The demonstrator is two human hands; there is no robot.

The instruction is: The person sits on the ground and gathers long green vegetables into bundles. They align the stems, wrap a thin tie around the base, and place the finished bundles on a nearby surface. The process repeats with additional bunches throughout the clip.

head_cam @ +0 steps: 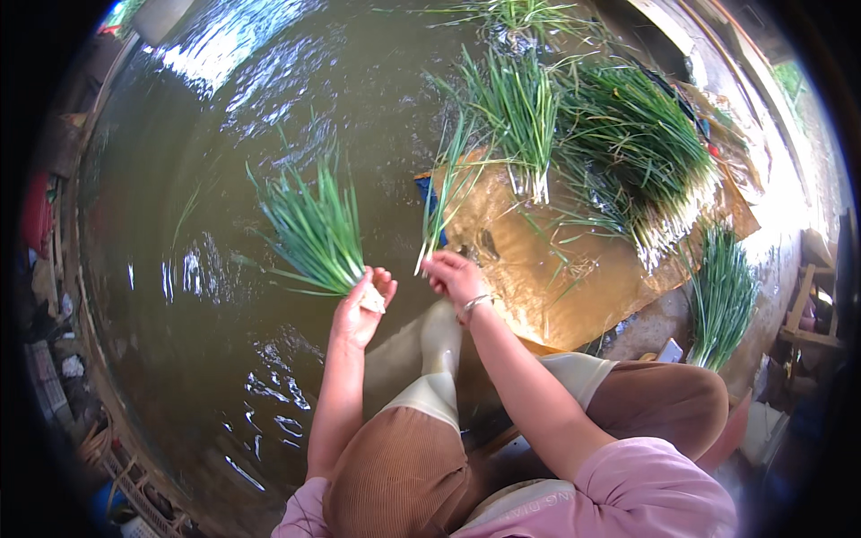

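My left hand (358, 321) is closed around the pale base of a bunch of thin green onions (313, 225), whose leaves fan up and to the left over the brown water. To its right, my right hand (459, 281), with a bracelet at the wrist, pinches a few loose green onion stalks (445, 191) near their white ends. These stalks lean upward, past the edge of a tan sheet (585, 282) partly under water. The fingers of my right hand hide the lowest part of the stalks.
Murky water (202, 350) spreads left and ahead. A large green onion heap (632, 134) and a smaller bunch (514, 107) lie at the upper right. Another bunch (723, 296) rests on wet concrete beside my knee, near a phone-like object (669, 351). One pale boot (440, 343) stands in the water.
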